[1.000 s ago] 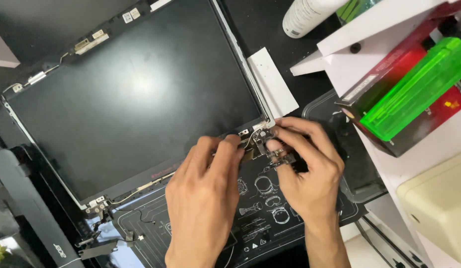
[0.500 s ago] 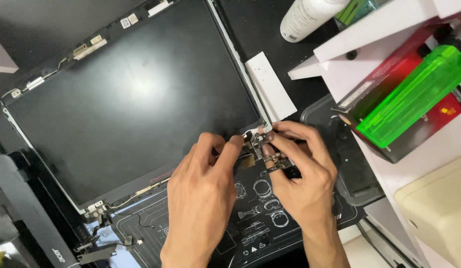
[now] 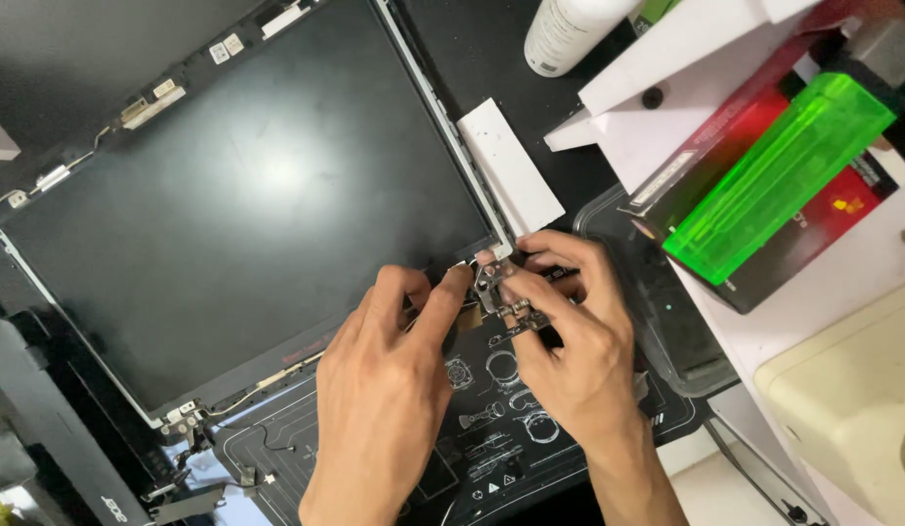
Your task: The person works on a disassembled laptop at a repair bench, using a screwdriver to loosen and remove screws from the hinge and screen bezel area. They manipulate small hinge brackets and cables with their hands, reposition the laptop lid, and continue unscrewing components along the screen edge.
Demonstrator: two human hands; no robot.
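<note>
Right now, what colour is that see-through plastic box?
Bright green see-through plastic box, clearest in the head view.

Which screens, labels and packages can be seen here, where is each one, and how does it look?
Laptop screen panel: left and centre, lying flat, large dark rectangle in a thin metal frame; both hands work at its lower right corner.
White stickers: top edge of the panel frame, small rectangles.
White bottle: top centre, cylinder with a label.
Green box: right, translucent, long, lying on a red and black package.
</note>
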